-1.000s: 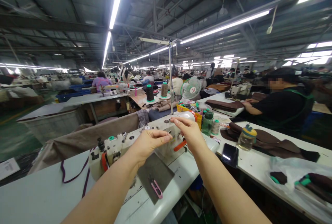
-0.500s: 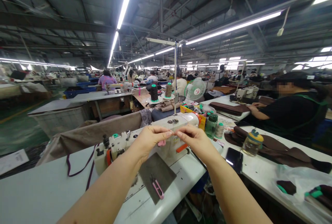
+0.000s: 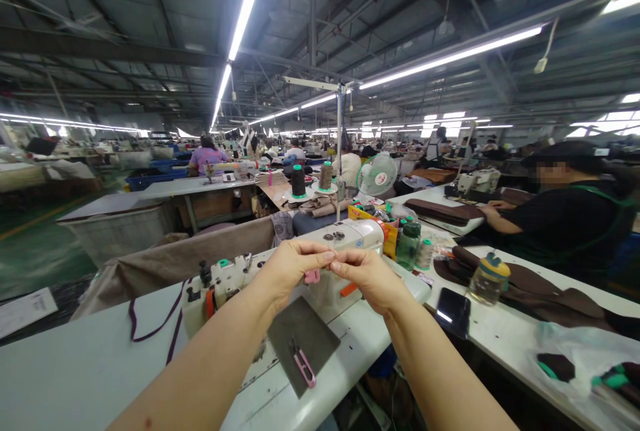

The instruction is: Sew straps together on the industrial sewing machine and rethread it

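My left hand and my right hand meet fingertip to fingertip in front of a white sewing machine. Both pinch something very thin between thumb and finger, probably a thread, too fine to see. A small pink piece shows just under my left fingers. Below the hands a dark grey fabric piece lies on the machine bed with pink thread snips on it. Two thread cones stand behind the machine by a thread stand pole.
A white table carries the machine. To the right lie a black phone, a green bottle, a jar and dark brown fabric pieces. A person in black sews at the right. A small fan stands behind.
My right hand came down and left from the machine's top to meet my left hand; both hands now pinch together. The view shifted slightly.
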Demonstrator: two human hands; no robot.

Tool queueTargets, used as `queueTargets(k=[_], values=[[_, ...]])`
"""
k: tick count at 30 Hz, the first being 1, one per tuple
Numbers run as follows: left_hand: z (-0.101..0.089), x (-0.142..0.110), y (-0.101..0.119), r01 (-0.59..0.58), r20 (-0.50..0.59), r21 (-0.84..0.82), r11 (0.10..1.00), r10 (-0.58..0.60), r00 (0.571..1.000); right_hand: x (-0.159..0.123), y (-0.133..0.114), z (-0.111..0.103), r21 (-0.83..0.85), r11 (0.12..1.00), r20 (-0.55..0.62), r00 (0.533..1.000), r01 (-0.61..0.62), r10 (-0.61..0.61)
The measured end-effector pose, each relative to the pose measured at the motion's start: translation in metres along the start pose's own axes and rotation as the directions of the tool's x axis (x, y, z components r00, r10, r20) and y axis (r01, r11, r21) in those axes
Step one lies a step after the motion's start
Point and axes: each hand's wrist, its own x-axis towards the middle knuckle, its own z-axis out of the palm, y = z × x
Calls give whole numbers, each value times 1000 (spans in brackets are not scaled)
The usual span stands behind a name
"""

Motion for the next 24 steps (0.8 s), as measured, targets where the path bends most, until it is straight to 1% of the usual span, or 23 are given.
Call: queueTargets(k=[1,3,4,5,6,7,8,10,11,12,13,14,16,18,20,23,24], values=[[0,1,0,0,-3,-9,1000,0,1000,0,1,1,-41,999,-19,999,32,-32],[1,4,-1,11,-20,-45,999,-12,1000,-1,-1,3,-186,974,-42,989,130,-141],[1,6,-2,14,-38,-64,998,-17,999,-3,-3,5,-283,940,-39,977,189,-208],[1,8,-2,-1,-67,-68,998,-3,998,-5,-7,6,-386,888,-18,961,249,-277],[1,11,-2,-44,-107,-43,998,39,994,-7,-12,8,-483,820,14,939,308,-344],[1,13,-1,-109,-150,20,994,111,982,-9,-17,9,-568,740,47,912,361,-408],[1,15,1,-182,-187,117,976,201,961,-9,-22,10,-637,656,78,880,405,-468],[1,18,6,-288,-210,354,890,376,903,-7,-32,10,-724,506,129,813,469,-568],[2,19,9,-312,-195,457,833,436,879,-3,-35,10,-745,454,149,785,489,-601],[3,19,12,-323,-173,536,780,476,862,2,-38,9,-752,422,171,768,506,-617],[3,19,16,-327,-153,598,732,504,850,7,-40,9,-750,408,195,764,520,-615],[4,19,19,-324,-137,648,689,524,840,13,-41,9,-747,412,210,773,522,-599],[3,19,26,-289,-130,731,619,541,831,26,-41,10,-758,457,180,822,465,-540],[0,19,31,-230,-138,801,553,543,828,37,-40,13,-780,520,82,880,348,-467],[-4,20,36,-206,-99,872,443,573,814,48,-40,16,-766,590,-9,913,256,-408],[-9,21,43,-201,7,954,222,655,756,64,-44,20,-672,710,-80,933,209,-350],[-10,22,44,-193,24,966,172,682,731,69,-46,20,-642,741,-99,937,198,-336]])
